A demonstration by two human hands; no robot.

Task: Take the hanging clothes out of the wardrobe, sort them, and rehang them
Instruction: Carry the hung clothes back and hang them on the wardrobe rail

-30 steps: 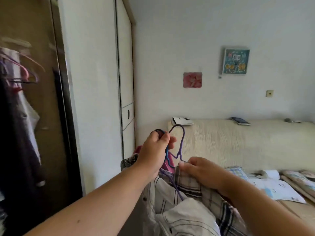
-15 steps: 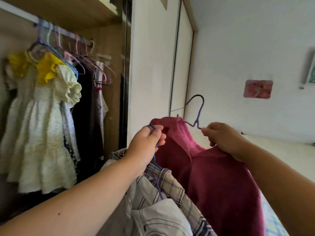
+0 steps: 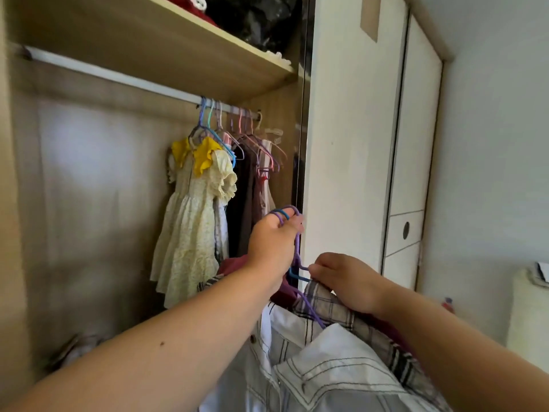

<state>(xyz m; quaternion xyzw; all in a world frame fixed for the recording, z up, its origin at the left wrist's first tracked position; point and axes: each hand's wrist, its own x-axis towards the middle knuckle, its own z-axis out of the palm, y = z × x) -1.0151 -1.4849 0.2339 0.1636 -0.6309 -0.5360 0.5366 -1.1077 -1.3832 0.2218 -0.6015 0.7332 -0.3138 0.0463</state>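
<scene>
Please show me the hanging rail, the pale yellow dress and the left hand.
hanging rail (image 3: 118, 77), head view, on its bare white stretch.
pale yellow dress (image 3: 187, 233), head view, middle of its skirt.
left hand (image 3: 271, 242), head view, back of the hand.

Inside the wardrobe, a rail is fixed under a shelf, and clothes are bunched at its right end, beside the door. In front, hanger hooks are held in the left hand. The shirts hung beneath are gripped at the top by the right hand.
</scene>
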